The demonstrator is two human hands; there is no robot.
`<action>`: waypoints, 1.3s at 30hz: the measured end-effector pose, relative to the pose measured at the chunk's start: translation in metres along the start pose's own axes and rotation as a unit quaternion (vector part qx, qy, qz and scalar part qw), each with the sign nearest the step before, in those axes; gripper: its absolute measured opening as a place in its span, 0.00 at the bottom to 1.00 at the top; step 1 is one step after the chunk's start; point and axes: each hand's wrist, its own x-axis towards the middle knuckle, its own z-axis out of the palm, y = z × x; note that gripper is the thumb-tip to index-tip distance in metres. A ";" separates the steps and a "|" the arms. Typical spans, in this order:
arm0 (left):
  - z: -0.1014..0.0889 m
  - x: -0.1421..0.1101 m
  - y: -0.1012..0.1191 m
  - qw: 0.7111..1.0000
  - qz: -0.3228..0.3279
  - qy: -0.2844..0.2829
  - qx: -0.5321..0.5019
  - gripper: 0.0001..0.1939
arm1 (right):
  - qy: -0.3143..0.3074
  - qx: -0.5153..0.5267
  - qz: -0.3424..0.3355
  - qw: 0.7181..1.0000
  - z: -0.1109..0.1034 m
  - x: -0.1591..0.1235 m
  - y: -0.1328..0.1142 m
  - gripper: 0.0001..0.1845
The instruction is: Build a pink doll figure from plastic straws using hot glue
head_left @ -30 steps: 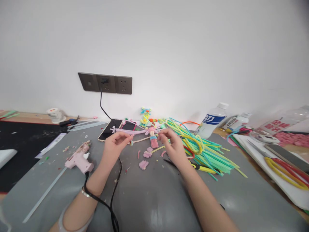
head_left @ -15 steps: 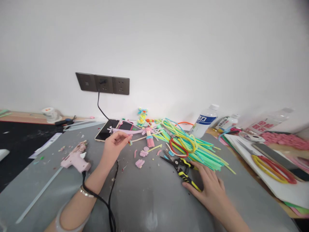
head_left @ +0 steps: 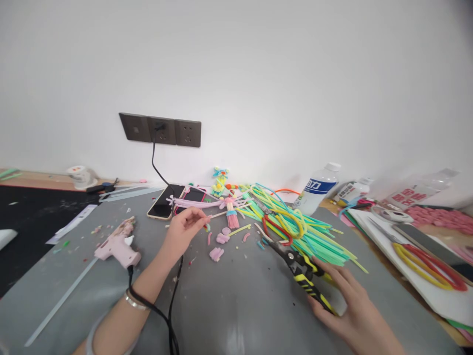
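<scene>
Toward right edge of worktop [head_left: 236, 296], we clamp right hand [head_left: 347, 301] round spread handles of yellow-and-black pliers [head_left: 298, 268], jaws by pipe-cleaner bundle [head_left: 320, 242]. Nearer back edge, we pinch small pale-green bit [head_left: 208, 228] in left hand [head_left: 186, 229], thumb and fingertips together, near pink pipe-cleaner figure [head_left: 232, 218]. Toward left edge, pink glue gun [head_left: 118, 248] lies on side.

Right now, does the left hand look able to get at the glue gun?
Probably yes: nothing lies between the left hand and the glue gun, just to its left. But the gun's cord crosses the left forearm and could snag, and the hand seems to pinch a small piece.
</scene>
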 end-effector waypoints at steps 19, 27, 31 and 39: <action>0.004 -0.003 0.002 0.998 -0.020 -0.063 0.011 0.11 | -0.181 0.633 0.245 0.711 0.001 0.034 -0.093 0.25; 0.006 -0.007 0.005 0.996 -0.036 -0.079 -0.019 0.11 | -0.210 0.320 0.110 0.917 0.025 0.031 -0.134 0.30; 0.007 -0.009 0.006 0.995 -0.025 -0.090 -0.039 0.10 | -0.225 0.258 0.073 0.937 0.035 0.028 -0.155 0.27; 0.011 -0.011 0.007 0.994 0.000 -0.048 -0.097 0.07 | -0.213 0.241 0.038 0.946 0.042 0.030 -0.158 0.26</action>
